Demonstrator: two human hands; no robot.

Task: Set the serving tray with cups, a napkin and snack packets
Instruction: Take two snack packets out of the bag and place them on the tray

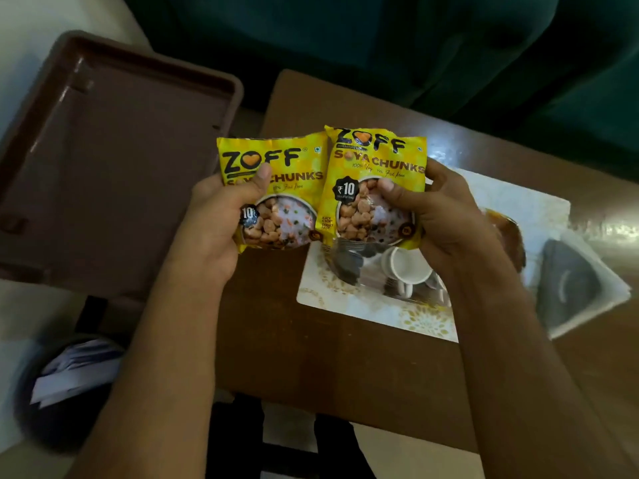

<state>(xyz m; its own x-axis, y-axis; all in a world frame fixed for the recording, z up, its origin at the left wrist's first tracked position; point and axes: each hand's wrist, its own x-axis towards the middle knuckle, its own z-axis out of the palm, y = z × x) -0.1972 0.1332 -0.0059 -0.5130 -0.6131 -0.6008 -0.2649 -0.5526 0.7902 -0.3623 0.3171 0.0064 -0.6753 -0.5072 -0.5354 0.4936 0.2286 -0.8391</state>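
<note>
Packet step in hand. Left hand point(221, 216) grips left snack packet point(276, 191), right hand point(439, 216) grips right snack packet point(375, 188), both above bench point(311, 357). Next, likely: carry to brown tray point(114, 160) at left, lay flat. Cups point(409, 267) remain on bench.

brown table point(345, 357) | brown chair point(121, 160) | dark bin point(65, 385) holding papers

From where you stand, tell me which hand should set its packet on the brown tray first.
Left. The left hand holds its packet beside the brown tray; the right hand is farther away.
</note>
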